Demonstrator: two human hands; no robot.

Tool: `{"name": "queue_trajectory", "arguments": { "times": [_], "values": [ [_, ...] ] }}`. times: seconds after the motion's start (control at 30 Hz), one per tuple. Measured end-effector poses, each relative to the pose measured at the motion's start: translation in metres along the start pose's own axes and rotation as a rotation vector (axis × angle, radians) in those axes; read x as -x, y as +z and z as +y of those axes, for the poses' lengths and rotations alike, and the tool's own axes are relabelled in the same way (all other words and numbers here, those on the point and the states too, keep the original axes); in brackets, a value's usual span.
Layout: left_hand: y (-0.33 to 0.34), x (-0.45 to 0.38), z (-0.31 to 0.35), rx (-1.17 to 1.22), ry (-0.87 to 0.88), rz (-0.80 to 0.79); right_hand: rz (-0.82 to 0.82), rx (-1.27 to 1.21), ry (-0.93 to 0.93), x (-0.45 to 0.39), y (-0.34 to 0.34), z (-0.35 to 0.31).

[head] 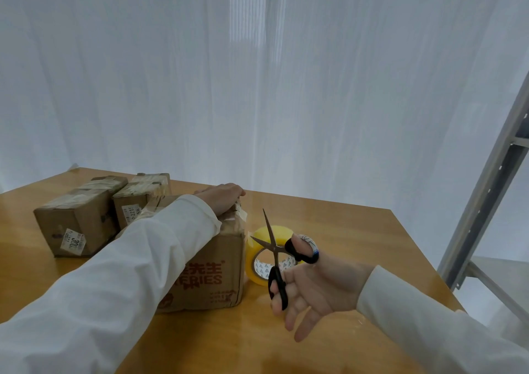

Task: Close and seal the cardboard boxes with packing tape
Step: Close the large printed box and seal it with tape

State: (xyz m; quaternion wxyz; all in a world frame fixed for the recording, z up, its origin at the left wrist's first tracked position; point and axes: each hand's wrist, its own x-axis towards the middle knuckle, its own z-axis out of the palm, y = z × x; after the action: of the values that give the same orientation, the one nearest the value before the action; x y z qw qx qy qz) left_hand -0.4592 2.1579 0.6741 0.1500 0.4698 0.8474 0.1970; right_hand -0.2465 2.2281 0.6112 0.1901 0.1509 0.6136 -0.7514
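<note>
White curtains hang behind a wooden bench (329, 225). On it, the left hand (220, 199) presses flat, fingers straight, on the taped top of the nearest box (211, 273). Two more taped boxes (74, 219) sit behind it. The right hand (317, 287) grips open scissors (274, 247) above the yellow tape roll (269, 256) just beside the box.

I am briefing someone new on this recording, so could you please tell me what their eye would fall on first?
The open black scissors in the right hand, blades raised above the yellow tape roll on the wooden table. Next, the left hand resting on top of the printed cardboard box beside the roll. Two smaller taped boxes sit behind at the left.
</note>
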Motion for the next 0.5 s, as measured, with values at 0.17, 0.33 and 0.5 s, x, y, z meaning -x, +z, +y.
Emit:
{"name": "queue_trajectory", "arguments": {
  "times": [0.17,0.33,0.5],
  "values": [
    [0.0,0.001,0.0,0.022,-0.019,0.009,-0.121,-0.146,-0.094,-0.007,0.01,0.006],
    [0.0,0.006,0.003,-0.045,0.007,0.023,-0.096,-0.234,-0.191,-0.019,0.022,0.008],
    [0.0,0.003,0.003,-0.054,0.009,0.014,0.047,-0.334,-0.259,-0.03,0.037,0.005]
  ]
}}
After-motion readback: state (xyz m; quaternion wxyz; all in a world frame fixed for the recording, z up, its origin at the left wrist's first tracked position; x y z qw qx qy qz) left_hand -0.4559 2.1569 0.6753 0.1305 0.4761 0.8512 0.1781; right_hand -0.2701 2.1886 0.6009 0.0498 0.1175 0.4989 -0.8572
